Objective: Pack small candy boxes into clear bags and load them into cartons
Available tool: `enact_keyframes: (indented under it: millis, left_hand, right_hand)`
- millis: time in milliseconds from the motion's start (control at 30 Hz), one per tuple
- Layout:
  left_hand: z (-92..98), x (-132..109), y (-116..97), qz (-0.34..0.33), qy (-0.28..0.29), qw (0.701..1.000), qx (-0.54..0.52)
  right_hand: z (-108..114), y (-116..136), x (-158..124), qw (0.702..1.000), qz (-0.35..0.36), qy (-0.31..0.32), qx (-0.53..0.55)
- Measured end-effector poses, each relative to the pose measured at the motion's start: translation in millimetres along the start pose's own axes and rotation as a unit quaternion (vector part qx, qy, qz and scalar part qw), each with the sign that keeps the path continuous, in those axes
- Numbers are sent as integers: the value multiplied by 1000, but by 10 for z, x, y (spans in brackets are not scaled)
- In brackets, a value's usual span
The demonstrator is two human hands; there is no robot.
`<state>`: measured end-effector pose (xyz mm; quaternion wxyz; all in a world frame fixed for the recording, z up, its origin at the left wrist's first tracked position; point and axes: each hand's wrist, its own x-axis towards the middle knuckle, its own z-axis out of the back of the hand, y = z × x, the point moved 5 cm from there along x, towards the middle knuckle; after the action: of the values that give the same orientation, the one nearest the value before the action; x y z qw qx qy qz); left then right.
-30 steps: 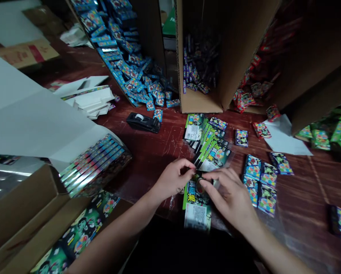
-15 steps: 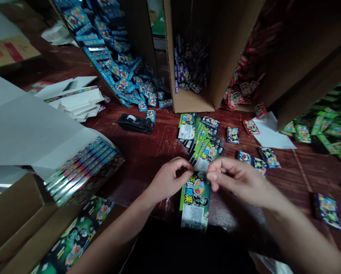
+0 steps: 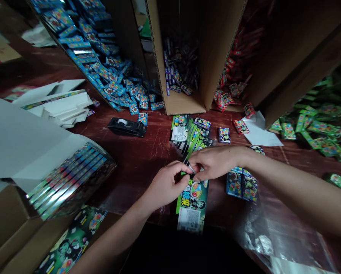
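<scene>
A green and black printed candy bag (image 3: 193,196) lies in front of me, with a white label panel at its near end. At its far edge my left hand (image 3: 168,182) is closed in a pinch. My right hand (image 3: 213,163) reaches in from the right and pinches at the same edge, its fingertips touching those of the left. A thin whitish edge shows between the fingers; I cannot tell whether it belongs to the bag. Just beyond the hands, more printed bags (image 3: 195,137) lie fanned in an overlapping pile. Under the right forearm sit small candy boxes (image 3: 241,184) side by side.
Upright cartons hold blue packets (image 3: 113,82), purple packets (image 3: 177,78), red packets (image 3: 224,97) and green packets (image 3: 321,129). A black tape dispenser (image 3: 127,126) stands left of the pile. An open box of striped packs (image 3: 70,179) is at left; clear plastic (image 3: 261,239) lies at right.
My right hand has moved left and turned over, meeting my left fingertips at the bag's edge. Candy boxes and clear plastic now show below the right forearm. The view has shifted slightly.
</scene>
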<state>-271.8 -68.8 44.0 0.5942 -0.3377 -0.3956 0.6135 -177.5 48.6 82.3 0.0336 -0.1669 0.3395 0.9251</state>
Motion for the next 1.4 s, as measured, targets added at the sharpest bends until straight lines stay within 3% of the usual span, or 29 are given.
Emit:
enact_keyframes:
  millis: [100,267,400,500,600,733,800,900,967,1000,1067,1133,1167,1200,1233,1267,1333,1400]
  left_hand:
    - [-7,-23,51,29,-2,1000,9]
    - [2,-50,128,62,-10,998,16]
    - [24,-106,125,60,-36,997,9]
    - [41,-165,116,44,-53,998,4]
    - [77,-253,131,49,-61,997,-25]
    - [164,-447,166,53,-74,984,-151]
    - [218,-563,206,24,-66,961,-269]
    - [368,-761,299,-17,-47,888,-458]
    - [552,-911,340,-13,-46,859,-510]
    - [672,-990,327,-8,-39,861,-508]
    - [964,-1147,236,7,5,889,-457]
    - [1384,-1278,161,33,21,935,-353]
    - [1663,-1324,170,54,-11,961,-270]
    - [1999,-1363,218,80,-84,978,-172]
    - [2355,-1405,290,111,-172,978,-47]
    - [2683,-1445,383,153,-239,954,95]
    - [3118,-1461,666,204,-256,928,178]
    - [3338,-1467,1009,250,-227,915,221]
  right_hand:
    - [-15,-37,12,998,-15,-18,-50]
    - [-44,76,-134,978,-60,-137,-144]
    - [-372,194,-307,954,-30,-230,-191]
    - [-610,30,-390,939,-43,-309,-143]
    - [-739,-160,-329,951,-35,-297,-79]
    - [-714,-124,-185,981,15,-195,-12]
    - [-651,8,-118,990,44,-133,19]
    - [-450,277,3,991,90,-92,32]
    - [-230,495,119,983,144,-111,34]
    - [-101,615,186,973,180,-135,41]
    - [145,856,341,946,256,-189,62]
    - [297,1072,533,921,313,-219,75]
    - [329,1157,642,915,327,-225,78]
    - [331,1221,754,912,334,-226,81]
    - [313,1262,862,911,335,-225,85]
    - [284,1280,959,909,336,-227,94]
    - [221,1248,1114,907,329,-239,108]
    - [198,1156,1212,907,316,-262,100]
